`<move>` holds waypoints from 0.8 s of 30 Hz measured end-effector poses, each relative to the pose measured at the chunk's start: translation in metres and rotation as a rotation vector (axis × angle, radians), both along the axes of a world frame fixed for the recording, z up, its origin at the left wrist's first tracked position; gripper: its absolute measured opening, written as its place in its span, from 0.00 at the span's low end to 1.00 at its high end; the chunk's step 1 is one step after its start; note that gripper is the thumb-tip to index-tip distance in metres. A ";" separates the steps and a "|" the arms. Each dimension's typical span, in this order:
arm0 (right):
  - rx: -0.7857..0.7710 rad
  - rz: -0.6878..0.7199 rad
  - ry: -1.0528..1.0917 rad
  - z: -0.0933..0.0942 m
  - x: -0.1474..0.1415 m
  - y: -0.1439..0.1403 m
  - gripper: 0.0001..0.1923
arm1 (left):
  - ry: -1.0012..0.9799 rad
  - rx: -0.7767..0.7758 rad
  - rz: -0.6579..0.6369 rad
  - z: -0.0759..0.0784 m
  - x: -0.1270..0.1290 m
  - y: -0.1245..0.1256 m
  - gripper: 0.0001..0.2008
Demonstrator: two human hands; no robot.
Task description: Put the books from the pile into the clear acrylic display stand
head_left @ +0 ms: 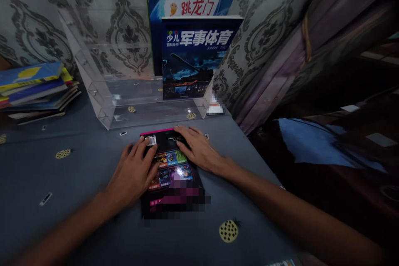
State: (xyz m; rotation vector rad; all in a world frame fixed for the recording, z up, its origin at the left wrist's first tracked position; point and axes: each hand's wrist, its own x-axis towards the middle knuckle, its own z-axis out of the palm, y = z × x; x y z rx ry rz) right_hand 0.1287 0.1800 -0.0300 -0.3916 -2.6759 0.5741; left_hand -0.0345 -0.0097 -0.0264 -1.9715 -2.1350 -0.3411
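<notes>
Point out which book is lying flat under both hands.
The black book with the pink edge on the tablecloth; the two blue books stand upright in the clear stand.

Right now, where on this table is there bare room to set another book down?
Bare grey cloth lies left of the left hand, below the stacked books. Most of the clear acrylic stand is open, left of the upright dark-blue book. Both hands crowd the black flat book.

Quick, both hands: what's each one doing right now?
Left hand: open, flat on the dark book.
Right hand: open, fingers spread on the book's far end.
</notes>
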 end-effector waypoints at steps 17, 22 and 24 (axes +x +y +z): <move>-0.085 -0.070 0.102 0.018 0.016 -0.028 0.16 | 0.076 -0.103 -0.078 0.034 -0.019 0.011 0.20; -0.269 -0.046 0.172 0.020 0.029 -0.041 0.16 | 0.106 -0.180 -0.045 0.038 -0.011 0.017 0.29; -0.293 -0.025 0.177 0.020 0.030 -0.041 0.16 | 0.088 -0.190 -0.030 0.035 -0.004 0.015 0.34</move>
